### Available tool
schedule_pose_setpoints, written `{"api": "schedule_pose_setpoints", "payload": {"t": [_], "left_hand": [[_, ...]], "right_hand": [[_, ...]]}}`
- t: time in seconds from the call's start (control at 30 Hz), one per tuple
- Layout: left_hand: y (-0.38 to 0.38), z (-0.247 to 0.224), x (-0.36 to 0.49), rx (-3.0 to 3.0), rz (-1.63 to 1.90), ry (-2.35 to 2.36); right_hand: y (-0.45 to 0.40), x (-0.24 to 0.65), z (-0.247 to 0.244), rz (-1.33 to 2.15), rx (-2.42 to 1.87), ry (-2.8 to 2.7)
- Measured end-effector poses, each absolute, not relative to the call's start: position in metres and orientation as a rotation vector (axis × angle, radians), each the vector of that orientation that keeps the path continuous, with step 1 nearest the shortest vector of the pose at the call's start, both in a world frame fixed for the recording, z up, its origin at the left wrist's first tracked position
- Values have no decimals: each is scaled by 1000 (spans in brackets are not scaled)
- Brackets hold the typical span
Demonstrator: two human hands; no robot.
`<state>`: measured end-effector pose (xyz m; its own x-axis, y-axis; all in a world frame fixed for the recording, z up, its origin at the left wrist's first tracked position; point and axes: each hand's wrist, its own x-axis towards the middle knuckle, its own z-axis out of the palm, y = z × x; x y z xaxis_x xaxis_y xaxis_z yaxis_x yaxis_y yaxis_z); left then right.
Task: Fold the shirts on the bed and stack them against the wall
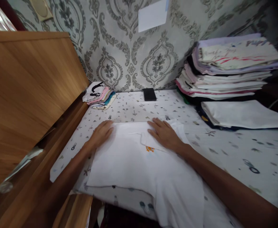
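A white T-shirt [124, 161] with a small orange-and-white fish print lies partly folded on the patterned sheet, and its lower right part drapes over the front edge. My left hand [103, 131] rests at the shirt's far left corner, fingers stretched out and close together. Flat on the far right part of the folded cloth lies my right hand [163, 133], fingers spread a little, just above the fish print. Neither hand grips the fabric visibly.
A small pile of folded clothes [99, 96] sits at the back left, near a wooden panel [34, 85]. A black flat object [149, 94] lies by the wall. On the right stand a tall stack of folded clothes [226, 82] and a folded white garment [245, 114].
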<state>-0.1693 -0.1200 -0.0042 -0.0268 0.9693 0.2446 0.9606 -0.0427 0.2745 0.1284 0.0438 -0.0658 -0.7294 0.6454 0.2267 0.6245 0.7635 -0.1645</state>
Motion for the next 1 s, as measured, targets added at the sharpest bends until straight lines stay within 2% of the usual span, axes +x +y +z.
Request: {"api": "schedule_pose_setpoints", "payload": {"t": [0.2,0.33,0.57,0.8,1.0], "left_hand": [[-90,-22,-137,2147,192,1975],[-100,-30,-149,2063,3,2139],[-128,-36,-175,1869,-59,2414],[-132,-38,-181,1824,-42,2441],[-129,-22,-176,1753,-153,2397]], "right_hand": [[41,128,-62,97,-1059,-2751],[45,133,-63,106,-1182,-2714],[49,139,-64,88,-1323,-2683],[45,143,-52,119,-1473,-2691],[46,150,-41,172,-1567,-2664]]}}
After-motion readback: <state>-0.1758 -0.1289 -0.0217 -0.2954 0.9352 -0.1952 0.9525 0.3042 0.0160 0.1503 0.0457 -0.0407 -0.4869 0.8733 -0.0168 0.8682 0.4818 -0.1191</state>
